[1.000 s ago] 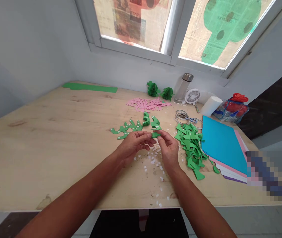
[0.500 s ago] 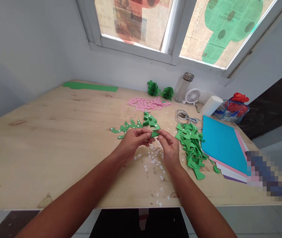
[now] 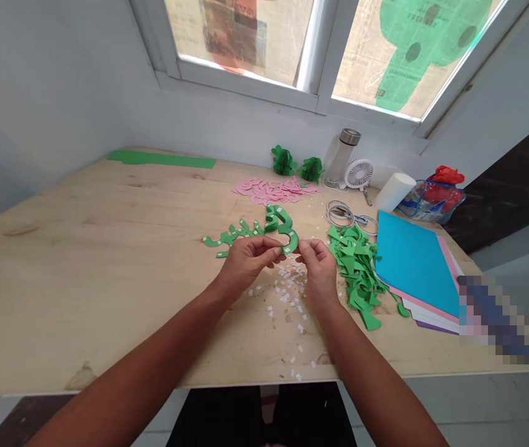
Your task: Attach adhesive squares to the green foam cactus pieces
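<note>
My left hand (image 3: 251,256) pinches the lower end of a curved green paper cutout (image 3: 291,239) dotted with small white squares. At the cutout's right edge, the thumb and forefinger of my right hand (image 3: 319,267) are closed together on it. Behind my fingers sits a folded stack of green paper (image 3: 271,221), also with white squares. More wavy green cutouts (image 3: 227,237) lie beyond my left hand. Tiny white paper bits (image 3: 287,292) are scattered on the table below and between my hands.
A pile of green scraps (image 3: 360,273) lies right of my right hand, beside blue sheets (image 3: 413,264). Scissors (image 3: 341,214), pink cutouts (image 3: 269,190), green paper balls (image 3: 284,161), a bottle (image 3: 343,158), a small fan (image 3: 358,173) and a white roll (image 3: 395,191) stand farther back.
The green cutout has turned up so its curved face with white squares shows more. My right fingers have shifted slightly to its right edge. The whole view has tilted a little.
</note>
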`<state>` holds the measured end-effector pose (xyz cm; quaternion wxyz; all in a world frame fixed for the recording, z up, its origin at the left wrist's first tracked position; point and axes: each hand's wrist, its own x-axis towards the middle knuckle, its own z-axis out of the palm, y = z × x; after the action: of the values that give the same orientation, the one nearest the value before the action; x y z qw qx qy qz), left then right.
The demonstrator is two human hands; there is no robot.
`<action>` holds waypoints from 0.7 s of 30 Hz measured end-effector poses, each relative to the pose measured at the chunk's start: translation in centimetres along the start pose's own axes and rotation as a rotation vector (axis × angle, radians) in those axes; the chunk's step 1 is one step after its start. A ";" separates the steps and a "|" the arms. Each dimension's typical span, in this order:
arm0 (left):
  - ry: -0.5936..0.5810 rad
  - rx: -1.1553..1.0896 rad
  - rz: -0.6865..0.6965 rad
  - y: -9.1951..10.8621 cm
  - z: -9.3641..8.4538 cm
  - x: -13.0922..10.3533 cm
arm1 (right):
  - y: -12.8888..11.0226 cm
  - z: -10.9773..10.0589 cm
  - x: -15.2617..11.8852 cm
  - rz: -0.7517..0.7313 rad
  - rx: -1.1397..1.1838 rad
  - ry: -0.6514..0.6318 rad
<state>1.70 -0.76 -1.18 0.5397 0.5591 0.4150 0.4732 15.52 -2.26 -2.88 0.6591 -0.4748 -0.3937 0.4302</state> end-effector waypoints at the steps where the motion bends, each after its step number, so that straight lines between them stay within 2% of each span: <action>1: 0.004 0.012 0.007 0.0 0.0 0.0 | -0.1 0.1 -0.1 -0.005 -0.008 0.007; 10: 0.032 0.075 0.067 -0.2 0.1 0.1 | -0.6 0.3 -0.4 0.035 -0.068 -0.012; 17: 0.049 0.075 0.068 -0.3 0.1 0.1 | -0.3 0.2 -0.3 0.051 -0.071 0.026; 21: 0.055 0.071 0.065 -0.4 0.1 0.1 | -0.3 0.2 -0.3 0.094 -0.034 0.003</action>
<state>1.84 -0.64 -1.61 0.4923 0.5779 0.4277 0.4907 15.30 -2.53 -2.59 0.6306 -0.5047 -0.3773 0.4530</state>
